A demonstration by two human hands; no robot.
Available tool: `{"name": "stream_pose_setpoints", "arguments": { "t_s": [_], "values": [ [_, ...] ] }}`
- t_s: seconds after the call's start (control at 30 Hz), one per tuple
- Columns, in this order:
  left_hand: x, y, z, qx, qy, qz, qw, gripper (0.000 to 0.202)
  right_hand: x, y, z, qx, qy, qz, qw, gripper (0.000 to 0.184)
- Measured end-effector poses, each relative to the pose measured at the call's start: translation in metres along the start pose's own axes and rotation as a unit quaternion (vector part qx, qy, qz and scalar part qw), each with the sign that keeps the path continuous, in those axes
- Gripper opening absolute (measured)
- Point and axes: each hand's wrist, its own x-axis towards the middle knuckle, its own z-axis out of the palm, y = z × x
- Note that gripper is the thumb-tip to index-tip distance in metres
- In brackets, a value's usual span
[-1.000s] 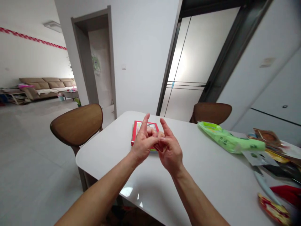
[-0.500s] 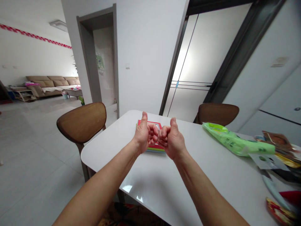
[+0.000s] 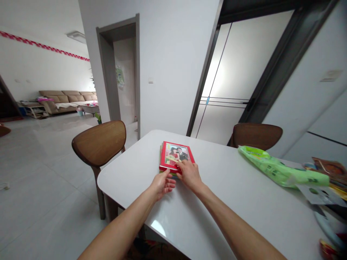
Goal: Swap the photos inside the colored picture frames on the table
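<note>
A red picture frame [image 3: 162, 159] with a picture of a couple lies on top of a small stack on the white table [image 3: 222, 180]. Green edges [image 3: 161, 153] of what lies beneath show at its left and front. My right hand [image 3: 189, 174] has its fingers over the frame's near right part, with the thumb down at the front edge, gripping it. My left hand [image 3: 162, 185] is at the near left edge, its thumb tip at the frame and its other fingers apart, palm turned inward, holding nothing.
A green plastic package [image 3: 284, 171] and a cluttered pile [image 3: 329, 169] occupy the table's right side. Brown wooden chairs stand at the left [image 3: 100, 142] and far right [image 3: 257, 135]. Beyond are a frosted door [image 3: 238, 65] and a sofa [image 3: 70, 99].
Both hands, half-curled with thumbs up above the table before, have come down to the stack's front edge. My right hand has taken hold of the picture frame. The view has shifted slightly.
</note>
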Motion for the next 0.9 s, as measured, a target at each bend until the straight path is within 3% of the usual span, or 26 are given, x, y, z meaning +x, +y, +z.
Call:
{"name": "stream_pose_setpoints", "arguments": {
  "t_s": [0.1,0.23,0.33,0.4,0.47,0.57,0.63,0.67,0.8,0.83,0.9],
  "values": [
    [0.003,-0.008,0.001,-0.024,0.022,0.061,0.998,0.022,-0.015,-0.008,0.0,-0.024,-0.029,-0.03,0.999,0.024],
    [-0.014,-0.013,0.011,-0.033,0.041,0.178,0.983,0.024,-0.038,-0.015,-0.012,0.0,-0.034,-0.042,0.999,0.03],
    [-0.046,-0.014,0.019,0.0,0.025,0.23,0.973,0.023,-0.056,-0.014,-0.027,0.144,0.036,0.047,0.988,0.049],
    [-0.072,-0.014,0.023,0.077,0.004,0.278,0.957,0.018,-0.07,-0.013,-0.039,0.291,0.078,0.144,0.943,0.057],
    [-0.095,-0.017,0.025,0.24,-0.025,0.387,0.89,0.021,-0.088,-0.015,-0.05,0.426,0.089,0.213,0.875,0.058],
    [-0.114,-0.029,0.024,0.397,-0.044,0.569,0.719,0.032,-0.114,-0.019,-0.059,0.55,0.074,0.278,0.784,0.059],
    [-0.118,-0.041,0.021,0.455,-0.035,0.629,0.629,0.032,-0.127,-0.021,-0.058,0.575,0.048,0.314,0.754,0.064],
    [-0.117,-0.047,0.019,0.481,-0.028,0.64,0.598,0.032,-0.131,-0.02,-0.055,0.581,0.032,0.325,0.745,0.066],
    [-0.11,-0.073,0.013,0.536,-0.004,0.656,0.531,0.039,-0.133,-0.012,-0.039,0.6,-0.058,0.315,0.733,0.063],
    [-0.108,-0.079,0.013,0.544,-0.002,0.658,0.521,0.036,-0.132,-0.009,-0.034,0.59,-0.076,0.307,0.743,0.06],
    [-0.105,-0.087,0.013,0.56,-0.001,0.655,0.508,0.028,-0.129,-0.001,-0.024,0.536,-0.095,0.285,0.789,0.054]
  ]
}}
